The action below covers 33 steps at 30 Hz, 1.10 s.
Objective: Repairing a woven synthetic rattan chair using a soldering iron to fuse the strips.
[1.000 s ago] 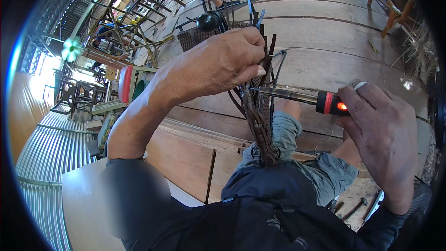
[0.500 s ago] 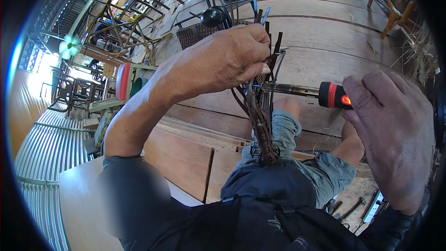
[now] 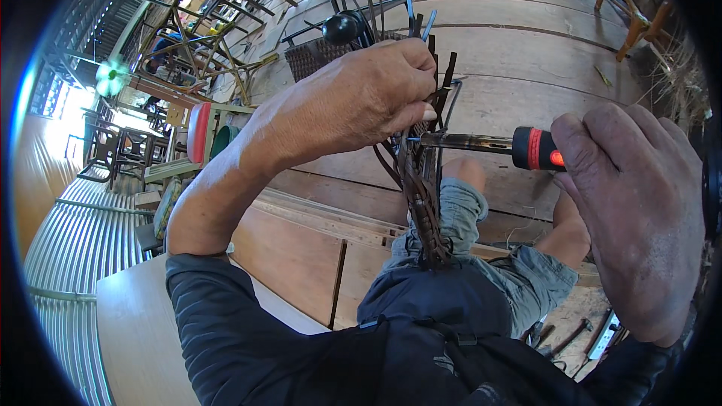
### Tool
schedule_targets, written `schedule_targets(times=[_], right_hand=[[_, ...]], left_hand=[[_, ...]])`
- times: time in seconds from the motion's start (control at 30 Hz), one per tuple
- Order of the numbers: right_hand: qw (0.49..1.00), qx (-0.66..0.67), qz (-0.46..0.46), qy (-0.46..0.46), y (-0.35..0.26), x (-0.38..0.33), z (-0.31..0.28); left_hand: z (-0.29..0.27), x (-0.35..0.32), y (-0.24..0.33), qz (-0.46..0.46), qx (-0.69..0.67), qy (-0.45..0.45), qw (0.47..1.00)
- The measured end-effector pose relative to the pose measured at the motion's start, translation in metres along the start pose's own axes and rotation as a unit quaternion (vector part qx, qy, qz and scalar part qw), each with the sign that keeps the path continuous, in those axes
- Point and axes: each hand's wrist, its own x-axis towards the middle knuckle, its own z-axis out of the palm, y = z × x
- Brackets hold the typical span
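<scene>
Gripping tight, our left hand (image 3: 361,101) pinches the dark rattan strands (image 3: 421,180) above our lap while our right hand (image 3: 635,210) clamps the red-handled awl (image 3: 489,144) — mid-weave, we judge — next, careful prying.

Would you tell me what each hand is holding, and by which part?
The left hand pinches the dark woven strands near their loose upper ends. The right hand holds the screwdriver by its red-and-black handle.

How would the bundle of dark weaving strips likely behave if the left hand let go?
The dark strips look springy rather than limp: loose ends stand up unsupported. Probably light, being thin. They would likely splay apart, since the left hand pinches them together.
</scene>
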Motion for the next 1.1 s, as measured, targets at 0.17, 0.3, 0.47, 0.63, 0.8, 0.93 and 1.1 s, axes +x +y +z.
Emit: schedule_targets(times=[0.17, 0.3, 0.47, 0.63, 0.8, 0.93, 1.1], right_hand=[[1.0, 0.008, 0.012, -0.007, -0.001, 0.0, 0.003], [1.0, 0.011, 0.022, -0.009, 0.0, -0.003, 0.004], [1.0, 0.0, 0.006, -0.01, -0.002, 0.0, 0.007], [1.0, -0.01, 0.007, -0.022, -0.002, 0.0, 0.002], [0.999, 0.021, -0.017, -0.027, -0.003, 0.001, -0.001], [0.997, -0.077, -0.006, -0.026, -0.011, 0.002, -0.015], [0.994, -0.017, 0.032, -0.099, -0.012, 0.008, -0.01]], left_hand=[[0.0, -0.002, -0.002, -0.007, 0.0, 0.002, 1.0], [0.001, 0.001, 0.0, 0.006, 0.0, 0.01, 1.0], [0.003, -0.005, -0.003, -0.004, -0.002, 0.011, 1.0], [0.001, -0.003, -0.001, -0.002, 0.0, 0.013, 1.0], [0.0, -0.008, -0.001, -0.018, -0.002, 0.01, 1.0], [0.001, 0.002, 0.002, -0.007, -0.003, 0.014, 1.0], [0.002, -0.006, -0.002, -0.02, -0.003, 0.008, 1.0]])
